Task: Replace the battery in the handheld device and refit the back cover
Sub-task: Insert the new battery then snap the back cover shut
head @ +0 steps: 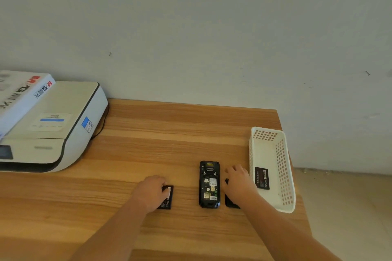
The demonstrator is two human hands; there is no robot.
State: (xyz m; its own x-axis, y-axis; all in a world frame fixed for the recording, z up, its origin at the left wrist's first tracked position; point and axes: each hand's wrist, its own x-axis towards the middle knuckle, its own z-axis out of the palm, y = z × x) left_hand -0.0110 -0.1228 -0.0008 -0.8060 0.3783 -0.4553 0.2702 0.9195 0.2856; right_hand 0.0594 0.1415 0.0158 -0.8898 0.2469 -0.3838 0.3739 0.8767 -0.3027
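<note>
A black handheld device (209,184) lies face down on the wooden table (169,133), its back open and the battery bay bare with labels showing. To its left lies a black battery (167,199); my left hand (151,192) rests on it, fingers curled over its left edge. To the device's right lies the black back cover (231,203), mostly hidden under my right hand (238,182), whose fingers are spread flat on it. Another black battery (262,178) lies inside the white basket (284,167) at the right.
A white printer (53,125) with a boxed paper ream (19,95) on top stands at the back left, its cable trailing onto the table. The table's right edge runs just beyond the basket. A grey wall rises behind.
</note>
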